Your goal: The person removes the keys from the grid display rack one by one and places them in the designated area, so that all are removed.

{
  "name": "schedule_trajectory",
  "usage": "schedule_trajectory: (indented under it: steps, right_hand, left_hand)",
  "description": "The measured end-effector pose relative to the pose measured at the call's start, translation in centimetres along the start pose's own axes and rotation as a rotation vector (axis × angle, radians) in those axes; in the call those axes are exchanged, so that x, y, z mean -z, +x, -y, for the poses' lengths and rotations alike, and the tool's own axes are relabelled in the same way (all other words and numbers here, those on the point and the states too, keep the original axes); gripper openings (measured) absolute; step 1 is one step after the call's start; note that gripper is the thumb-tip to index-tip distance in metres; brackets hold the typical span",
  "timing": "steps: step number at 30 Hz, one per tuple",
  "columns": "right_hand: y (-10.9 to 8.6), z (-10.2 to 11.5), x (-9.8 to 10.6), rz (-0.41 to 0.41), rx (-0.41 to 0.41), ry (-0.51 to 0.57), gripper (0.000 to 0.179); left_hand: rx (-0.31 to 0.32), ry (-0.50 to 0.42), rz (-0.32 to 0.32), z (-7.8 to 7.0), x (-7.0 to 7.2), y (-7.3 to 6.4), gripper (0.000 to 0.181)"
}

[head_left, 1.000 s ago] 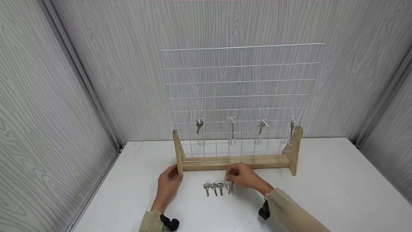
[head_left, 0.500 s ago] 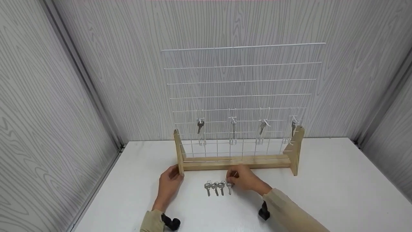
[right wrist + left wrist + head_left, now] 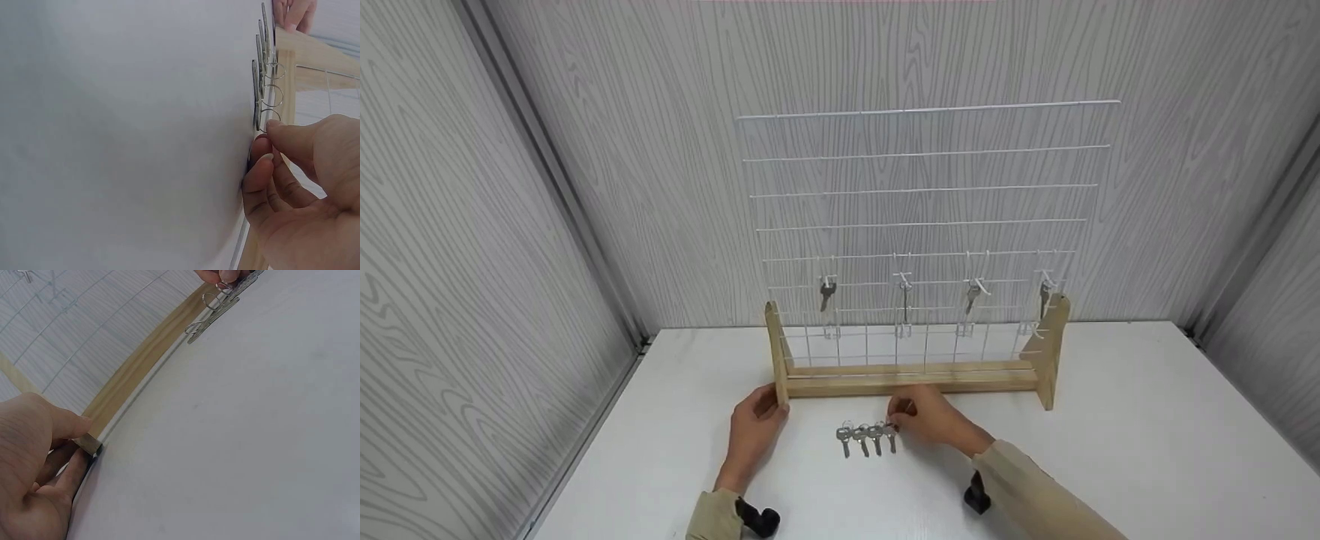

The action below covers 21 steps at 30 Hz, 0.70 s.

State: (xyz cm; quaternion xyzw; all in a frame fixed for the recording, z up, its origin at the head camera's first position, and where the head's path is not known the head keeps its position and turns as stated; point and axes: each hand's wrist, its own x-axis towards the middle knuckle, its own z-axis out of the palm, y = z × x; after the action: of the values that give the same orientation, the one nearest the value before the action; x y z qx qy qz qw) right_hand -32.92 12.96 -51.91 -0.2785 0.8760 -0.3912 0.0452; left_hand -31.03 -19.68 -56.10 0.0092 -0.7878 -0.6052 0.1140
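Several silver keys with split rings lie in a short row on the white table, the leftmost key point(image 3: 844, 441) at one end and the rightmost key point(image 3: 892, 440) at the other. My right hand point(image 3: 928, 418) pinches the ring of that rightmost key between thumb and index finger, the fingertips hiding part of the ring. In the right wrist view, the blade of the nearest key point(image 3: 255, 84) lies low along the table. With my left hand point(image 3: 753, 427) I grip the front of the left wooden end piece point(image 3: 775, 349) of a wire display rack, thumb point(image 3: 70, 423) on one side, fingers on the other.
Behind the keys runs the rack's wooden base bar point(image 3: 840, 388), carrying a white wire grid point(image 3: 927, 186). Along it, hooks bear several hanging keys, including a left one point(image 3: 828, 294) and one near the right end piece point(image 3: 1057, 337). Lower hooks point(image 3: 964, 328) hold nothing.
My right hand has brought the rightmost key slightly left, closing its gap to the other keys in the row. The left hand keeps its grip on the rack.
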Motion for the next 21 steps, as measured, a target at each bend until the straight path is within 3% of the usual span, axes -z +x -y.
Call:
schedule_trajectory:
  steps: [5,12,21]
  right_hand:
    - [-0.5,0.4,0.8,-0.014,-0.013,-0.013,0.007]
    - [-1.6,0.9,2.5,-0.045,0.056,-0.044,0.007]
    - [-3.2,2.7,5.1,-0.083,0.050,-0.025,0.008]
  left_hand:
    - [0.007,-0.005,-0.003,-0.1,0.0,0.0,0.046]
    - [0.000,0.004,0.004,-0.3,0.1,-0.2,0.046]
    - [0.017,0.019,0.004,-0.3,0.0,-0.1,0.047]
